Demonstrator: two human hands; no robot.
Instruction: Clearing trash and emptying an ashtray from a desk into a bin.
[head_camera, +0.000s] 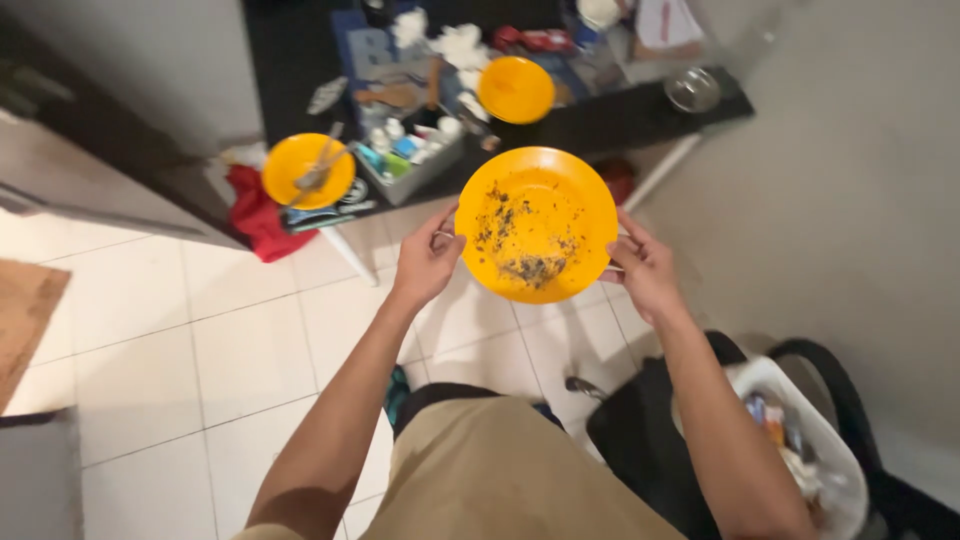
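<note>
Left hand (428, 258) and right hand (643, 268) grip opposite rims of the soiled orange plate (537, 223), above open tiled floor (180, 350), table edge (560, 135) just beyond

The plate (536, 224) I hold is bright orange-yellow, speckled with dark brown-black crumbs, thickest toward its six o'clock edge. At eleven o'clock from it, a second plate (308, 170) shows the same orange, and at twelve o'clock a third one (515, 89) matches. They sit on a black table (620, 118) with white legs. A red cloth (258, 215) hangs at nine o'clock. The floor tiles (190, 340) are off-white with grey grout. My trousers (500, 475) are khaki.
</note>
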